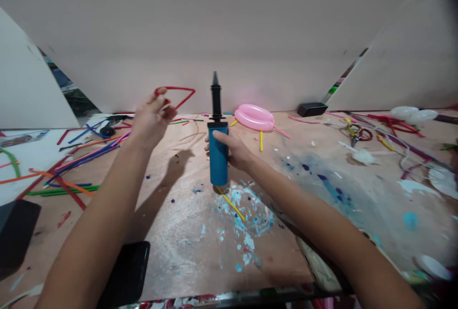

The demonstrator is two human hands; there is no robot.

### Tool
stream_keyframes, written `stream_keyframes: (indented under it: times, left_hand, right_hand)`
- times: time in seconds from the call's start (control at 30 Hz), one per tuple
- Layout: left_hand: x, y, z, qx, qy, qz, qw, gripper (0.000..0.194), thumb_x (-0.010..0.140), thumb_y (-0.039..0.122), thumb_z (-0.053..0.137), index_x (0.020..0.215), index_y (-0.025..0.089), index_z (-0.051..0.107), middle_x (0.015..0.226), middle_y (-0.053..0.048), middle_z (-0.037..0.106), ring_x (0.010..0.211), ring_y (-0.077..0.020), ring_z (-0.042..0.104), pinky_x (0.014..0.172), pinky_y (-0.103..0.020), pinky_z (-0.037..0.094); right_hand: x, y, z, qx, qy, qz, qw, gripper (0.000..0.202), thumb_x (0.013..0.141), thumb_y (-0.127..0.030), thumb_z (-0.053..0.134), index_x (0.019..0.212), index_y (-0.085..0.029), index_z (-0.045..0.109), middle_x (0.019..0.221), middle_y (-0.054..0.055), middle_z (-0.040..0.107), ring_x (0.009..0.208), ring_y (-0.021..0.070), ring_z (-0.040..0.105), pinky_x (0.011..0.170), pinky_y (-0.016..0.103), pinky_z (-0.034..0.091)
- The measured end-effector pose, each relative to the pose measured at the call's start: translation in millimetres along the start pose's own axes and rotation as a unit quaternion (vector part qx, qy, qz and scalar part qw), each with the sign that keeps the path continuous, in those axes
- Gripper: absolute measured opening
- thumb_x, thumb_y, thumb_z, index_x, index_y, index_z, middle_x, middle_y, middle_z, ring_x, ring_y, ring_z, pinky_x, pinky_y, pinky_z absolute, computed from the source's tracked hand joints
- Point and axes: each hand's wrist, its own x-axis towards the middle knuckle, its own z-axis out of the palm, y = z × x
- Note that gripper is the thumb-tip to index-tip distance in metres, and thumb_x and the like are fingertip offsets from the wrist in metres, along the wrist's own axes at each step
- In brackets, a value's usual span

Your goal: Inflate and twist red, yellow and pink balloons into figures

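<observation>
Left of centre, your left hand (pixel 153 117) pinches the balloon (pixel 179 88), likely light, limp, best held by one end; at centre, your right hand (pixel 238 149) wraps the pump (pixel 218 161), probably stiff.

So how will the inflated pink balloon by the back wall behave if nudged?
The pink balloon looks air-filled, so it's probably light and easily shifted. Being rounded and shiny, it may slip from a loose grip. The thin, uninflated tail will likely flop.

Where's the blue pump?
In the head view, the blue pump is near the middle, in the right hand, just left of the pink balloon.
</observation>
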Motion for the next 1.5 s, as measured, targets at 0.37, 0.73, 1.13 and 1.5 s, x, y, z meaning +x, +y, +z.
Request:
stream_keyframes:
  times: [0.37, 0.73, 1.13, 1.5]
  left_hand:
    - [-3, -25, 41.2, -0.055, -0.029, -0.108, 0.992, 0.021, 0.096, 0.030, 0.046, 0.092, 0.021, 0.065, 0.072, 0.000, 0.070, 0.064, -0.0107, 0.066, 0.072, -0.023, 0.053]
    - [-24, -34, 53.3, 0.091, -0.118, -0.138, 0.979, 0.022, 0.085, 0.024, 0.047, 0.072, 0.016, 0.062, 0.079, -0.005, 0.071, 0.068, -0.0157, 0.064, 0.069, -0.030, 0.051]
    - [-36, -36, 45.0, 0.147, -0.209, -0.061, 0.965, 0.028, 0.085, 0.038, 0.056, 0.089, 0.014, 0.070, 0.103, -0.012, 0.071, 0.098, -0.0243, 0.065, 0.089, -0.040, 0.048]
    - [-32, -34, 40.3, 0.131, -0.213, -0.070, 0.966, 0.024, 0.083, 0.033, 0.059, 0.085, 0.012, 0.070, 0.094, -0.011, 0.073, 0.089, -0.0224, 0.068, 0.084, -0.037, 0.051]
  right_hand:
    - [17, -25, -28, -0.069, -0.065, 0.025, 0.995, 0.029, 0.079, -0.043, 0.071, 0.088, -0.019, 0.055, 0.081, 0.001, 0.063, 0.070, 0.0159, 0.065, 0.066, 0.033, 0.057]
    - [1, -64, -27, -0.428, -0.011, -0.055, 0.902, 0.019, 0.090, -0.031, 0.057, 0.103, -0.019, 0.049, 0.089, 0.005, 0.068, 0.078, 0.0171, 0.067, 0.067, 0.029, 0.055]
    - [-20, -69, 4, -0.501, -0.105, -0.054, 0.857, 0.023, 0.096, -0.035, 0.044, 0.086, -0.017, 0.052, 0.082, 0.006, 0.067, 0.069, 0.0143, 0.064, 0.060, 0.026, 0.049]
    - [-21, -69, 8, -0.482, -0.098, -0.021, 0.871, 0.023, 0.096, -0.035, 0.044, 0.082, -0.018, 0.051, 0.081, 0.005, 0.067, 0.066, 0.0134, 0.064, 0.057, 0.025, 0.049]
